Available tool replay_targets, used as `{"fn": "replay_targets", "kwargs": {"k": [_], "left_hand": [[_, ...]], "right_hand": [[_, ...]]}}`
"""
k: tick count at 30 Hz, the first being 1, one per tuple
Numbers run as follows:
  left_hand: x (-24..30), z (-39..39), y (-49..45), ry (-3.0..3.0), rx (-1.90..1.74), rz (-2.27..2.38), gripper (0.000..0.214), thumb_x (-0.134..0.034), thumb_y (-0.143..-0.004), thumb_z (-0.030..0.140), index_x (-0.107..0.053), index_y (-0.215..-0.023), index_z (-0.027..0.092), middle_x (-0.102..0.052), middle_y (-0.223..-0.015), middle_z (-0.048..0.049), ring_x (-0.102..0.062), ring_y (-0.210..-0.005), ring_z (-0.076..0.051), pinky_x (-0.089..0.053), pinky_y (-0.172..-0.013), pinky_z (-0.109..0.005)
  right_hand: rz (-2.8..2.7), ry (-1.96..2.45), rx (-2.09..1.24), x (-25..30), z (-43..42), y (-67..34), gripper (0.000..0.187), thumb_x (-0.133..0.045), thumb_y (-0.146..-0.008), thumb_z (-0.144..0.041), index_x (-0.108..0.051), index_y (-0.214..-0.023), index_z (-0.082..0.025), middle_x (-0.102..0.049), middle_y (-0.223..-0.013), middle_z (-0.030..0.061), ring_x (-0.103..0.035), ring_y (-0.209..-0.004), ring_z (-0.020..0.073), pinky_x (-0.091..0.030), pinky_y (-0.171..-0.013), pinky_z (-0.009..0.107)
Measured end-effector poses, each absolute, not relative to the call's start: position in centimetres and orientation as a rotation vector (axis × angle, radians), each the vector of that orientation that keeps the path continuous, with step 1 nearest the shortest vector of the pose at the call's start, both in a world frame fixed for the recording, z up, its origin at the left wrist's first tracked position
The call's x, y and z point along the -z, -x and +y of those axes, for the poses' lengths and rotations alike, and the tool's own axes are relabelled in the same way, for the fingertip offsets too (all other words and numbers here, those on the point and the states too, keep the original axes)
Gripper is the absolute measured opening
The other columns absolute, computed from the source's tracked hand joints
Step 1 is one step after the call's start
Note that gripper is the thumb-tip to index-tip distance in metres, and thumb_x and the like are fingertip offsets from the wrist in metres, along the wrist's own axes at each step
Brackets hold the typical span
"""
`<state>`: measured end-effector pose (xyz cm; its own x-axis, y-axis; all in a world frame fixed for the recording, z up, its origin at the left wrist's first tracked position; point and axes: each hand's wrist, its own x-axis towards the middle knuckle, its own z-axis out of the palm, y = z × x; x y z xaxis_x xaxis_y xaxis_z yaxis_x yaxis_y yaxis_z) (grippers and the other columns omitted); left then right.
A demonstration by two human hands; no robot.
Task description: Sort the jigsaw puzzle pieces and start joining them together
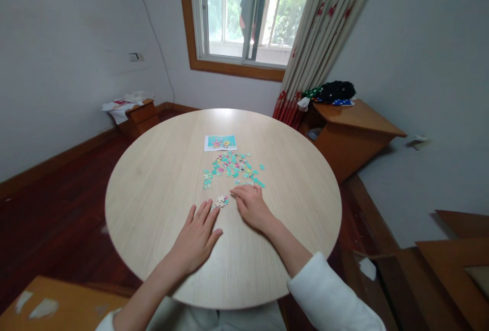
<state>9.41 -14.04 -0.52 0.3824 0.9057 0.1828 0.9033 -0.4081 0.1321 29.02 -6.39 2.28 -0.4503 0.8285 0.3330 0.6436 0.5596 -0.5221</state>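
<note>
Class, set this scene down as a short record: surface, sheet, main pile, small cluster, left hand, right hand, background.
surface: round table
sheet: printed picture, beyond the pieces
main pile: scattered jigsaw pieces, many turquoise
small cluster: jigsaw pieces between the hands
left hand: fingers spread, beside cluster
right hand: fingers bent, grip unclear
background: window, curtain

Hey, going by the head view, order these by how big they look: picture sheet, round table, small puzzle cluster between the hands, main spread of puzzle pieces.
1. Round table
2. Main spread of puzzle pieces, taken together
3. Picture sheet
4. Small puzzle cluster
</note>
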Motion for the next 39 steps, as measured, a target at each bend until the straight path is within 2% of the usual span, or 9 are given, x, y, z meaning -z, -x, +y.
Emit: {"fn": "replay_targets", "kwargs": {"k": [5, 15, 20, 27, 33, 39], "left_hand": [[0.6, -14.1, -9.4, -2.593, -0.402, 1.699, 0.051, -0.032, -0.096, 0.043, -0.045, -0.137, 0.016, -0.042, -0.146, -0.017, -0.035, -0.138, -0.029, -0.028, -0.111, -0.055], [0.9, -14.2, -9.5, -2.582, -0.479, 1.708, 0.049, -0.034, -0.095, 0.04, -0.043, -0.138, 0.018, -0.043, -0.145, -0.0153, -0.037, -0.136, -0.026, -0.028, -0.112, -0.052], [0.8, -14.3, -9.4, -2.584, -0.485, 1.718, 0.048, -0.034, -0.095, 0.039, -0.044, -0.137, 0.017, -0.044, -0.145, -0.0151, -0.038, -0.136, -0.026, -0.03, -0.112, -0.052], [0.6, -14.4, -9.6, -2.561, -0.524, 1.712, 0.044, -0.035, -0.094, 0.036, -0.049, -0.132, 0.018, -0.047, -0.143, -0.0141, -0.04, -0.135, -0.026, -0.03, -0.112, -0.052], [0.4, -14.5, -9.6, -2.535, -0.56, 1.689, 0.041, -0.036, -0.094, 0.033, -0.052, -0.129, 0.019, -0.049, -0.141, -0.0137, -0.041, -0.133, -0.026, -0.031, -0.111, -0.052], [0.0, -14.6, -9.7, -2.515, -0.516, 1.698, 0.042, -0.037, -0.094, 0.033, -0.051, -0.13, 0.018, -0.048, -0.142, -0.0138, -0.042, -0.133, -0.027, -0.032, -0.111, -0.052]], "right_hand": [[-2.396, 1.074, -0.432, -2.3, -7.0, -28.8, 0.033, -0.048, -0.089, -0.012, -0.063, -0.116, -0.022, -0.058, -0.126, 0.0132, -0.048, -0.121, 0.023, -0.027, -0.1, 0.047], [-2.534, 0.926, -0.469, -2.8, -7.6, -28.7, 0.032, -0.046, -0.092, -0.017, -0.063, -0.118, -0.025, -0.053, -0.137, 0.0117, -0.042, -0.132, 0.0218, -0.022, -0.108, 0.05], [-2.525, 0.933, -0.549, -2.8, -7.6, -28.8, 0.03, -0.045, -0.094, -0.019, -0.064, -0.117, -0.023, -0.058, -0.131, 0.011, -0.048, -0.126, 0.0197, -0.022, -0.108, 0.048], [-2.455, 0.934, -0.399, -1.8, -7.1, -28.3, 0.019, -0.051, -0.092, -0.02, -0.066, -0.104, -0.021, -0.066, -0.112, 0.0102, -0.058, -0.108, 0.0186, -0.028, -0.098, 0.042], [-2.377, 0.98, -0.343, -1.2, -7.0, -27.7, 0.01, -0.054, -0.092, -0.022, -0.063, -0.09, -0.02, -0.069, -0.1, 0.0059, -0.059, -0.098, 0.017, -0.026, -0.092, 0.037], [-2.372, 1.0, -0.295, -1.4, -7.3, -27.7, 0.012, -0.048, -0.093, -0.016, -0.059, -0.09, -0.02, -0.07, -0.092, 0.0023, -0.059, -0.09, 0.0162, -0.025, -0.088, 0.034]]}}
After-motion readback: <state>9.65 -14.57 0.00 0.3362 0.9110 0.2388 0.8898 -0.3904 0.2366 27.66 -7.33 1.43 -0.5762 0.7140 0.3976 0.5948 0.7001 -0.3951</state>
